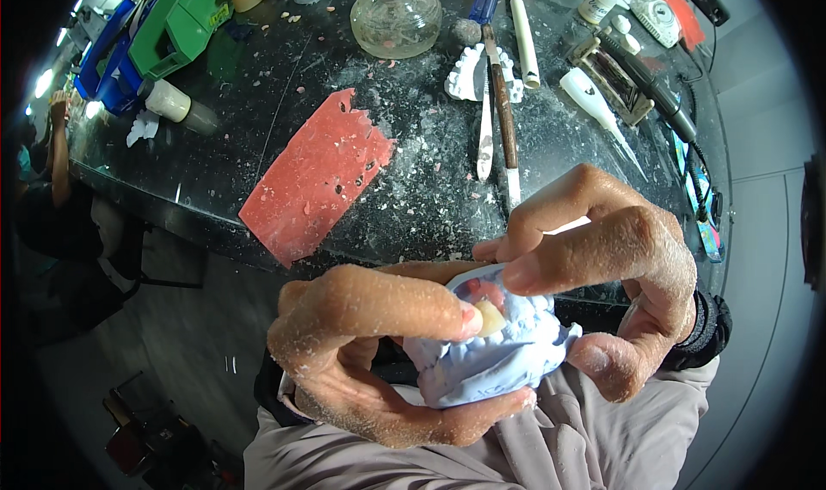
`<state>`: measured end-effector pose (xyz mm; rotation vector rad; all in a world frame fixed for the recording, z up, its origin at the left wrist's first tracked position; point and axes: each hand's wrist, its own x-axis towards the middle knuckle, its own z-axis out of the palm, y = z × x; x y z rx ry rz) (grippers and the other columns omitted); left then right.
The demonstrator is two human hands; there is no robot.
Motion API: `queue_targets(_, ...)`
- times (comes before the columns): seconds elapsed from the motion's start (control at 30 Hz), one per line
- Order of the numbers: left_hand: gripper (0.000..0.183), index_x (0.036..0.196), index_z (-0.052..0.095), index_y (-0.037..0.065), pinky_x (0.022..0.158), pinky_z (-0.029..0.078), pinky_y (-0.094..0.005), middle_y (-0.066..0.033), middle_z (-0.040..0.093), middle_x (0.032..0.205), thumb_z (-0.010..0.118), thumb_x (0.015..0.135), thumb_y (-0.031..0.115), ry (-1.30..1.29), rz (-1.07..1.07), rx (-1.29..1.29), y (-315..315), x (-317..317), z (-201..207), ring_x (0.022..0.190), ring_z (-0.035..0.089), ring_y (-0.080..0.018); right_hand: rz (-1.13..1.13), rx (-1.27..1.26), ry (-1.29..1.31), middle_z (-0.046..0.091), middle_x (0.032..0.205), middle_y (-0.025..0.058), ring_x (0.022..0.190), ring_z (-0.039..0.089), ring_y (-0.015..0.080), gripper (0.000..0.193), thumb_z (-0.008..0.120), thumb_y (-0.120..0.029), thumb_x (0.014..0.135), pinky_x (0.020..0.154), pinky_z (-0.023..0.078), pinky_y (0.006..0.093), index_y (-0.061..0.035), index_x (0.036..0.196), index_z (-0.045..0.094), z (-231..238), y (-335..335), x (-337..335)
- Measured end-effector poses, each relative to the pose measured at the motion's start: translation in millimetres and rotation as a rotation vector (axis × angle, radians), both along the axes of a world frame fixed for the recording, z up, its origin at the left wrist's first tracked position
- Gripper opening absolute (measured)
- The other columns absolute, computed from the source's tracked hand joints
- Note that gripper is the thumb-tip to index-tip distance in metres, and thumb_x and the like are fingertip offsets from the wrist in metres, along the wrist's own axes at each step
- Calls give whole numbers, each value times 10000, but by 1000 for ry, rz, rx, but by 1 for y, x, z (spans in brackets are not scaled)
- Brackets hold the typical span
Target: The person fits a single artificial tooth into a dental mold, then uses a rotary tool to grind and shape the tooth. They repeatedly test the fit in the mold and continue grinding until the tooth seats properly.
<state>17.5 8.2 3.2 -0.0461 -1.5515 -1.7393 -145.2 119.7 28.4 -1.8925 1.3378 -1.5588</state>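
A pale blue-white plaster dental cast (508, 352) is held over my lap, just off the table's front edge. On it sit a cream-coloured artificial tooth (490, 319) and a small patch of pink wax (488, 293). My left hand (370, 352) wraps round the cast from the left, thumb along its underside, and a fingertip presses against the tooth. White dust covers both hands. My right hand (615, 275) grips the cast from the other side, one fingertip at its upper edge and the thumb by its right edge. The far underside of the cast is hidden.
A torn red wax sheet (314, 180) lies on the dusty black table (215, 172). Beyond are a glass burner jar (396, 21), a white cast (469, 75), a wooden-handled wax knife (503, 111), a slim metal tool (485, 137) and a green bin (181, 30). Another person's arm (60, 150) shows far left.
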Motion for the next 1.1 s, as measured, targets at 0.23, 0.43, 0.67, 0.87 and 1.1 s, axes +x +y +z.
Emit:
queue_targets(0.23, 492, 939, 575, -16, 707, 609, -333, -96, 637, 868, 874, 557, 60, -72, -12, 40, -3, 0, 0, 799, 701, -237, -32, 161, -7, 610, 907, 222, 815, 671, 282, 344, 629, -326, 855, 673, 586, 377, -13, 990, 674, 9, 9, 2)
queue_targets(0.43, 498, 939, 568, -19, 703, 608, -330, -104, 638, 861, 875, 554, 56, -136, -30, 78, -8, -14, 2, 795, 701, -239, -60, 263, 98, 619, 894, 208, 803, 655, 264, 393, 591, -375, 874, 641, 569, 358, -9, 958, 707, 17, 10, 4)
queue_targets(0.67, 505, 938, 560, -22, 699, 607, -326, -112, 639, 851, 876, 550, 52, -209, -53, 113, -8, 4, 5, 791, 701, -240, -121, 199, -14, 626, 883, 189, 800, 648, 266, 421, 580, -383, 878, 681, 543, 361, 6, 967, 712, 15, 8, 12)
queue_targets(0.87, 511, 937, 554, -25, 695, 606, -323, -119, 640, 844, 877, 548, 49, -280, -92, 153, -8, 13, 4, 787, 701, -241, -87, 220, 75, 628, 884, 194, 807, 654, 275, 388, 576, -344, 887, 685, 544, 372, 13, 983, 691, 15, 9, 3)
queue_targets(1.1, 519, 936, 546, -28, 690, 604, -320, -128, 641, 835, 878, 544, 45, -354, -119, 187, -1, 15, 6, 783, 701, -243, -95, 181, 61, 624, 884, 201, 808, 666, 288, 363, 585, -318, 891, 680, 564, 388, 18, 997, 672, 13, 10, 4)
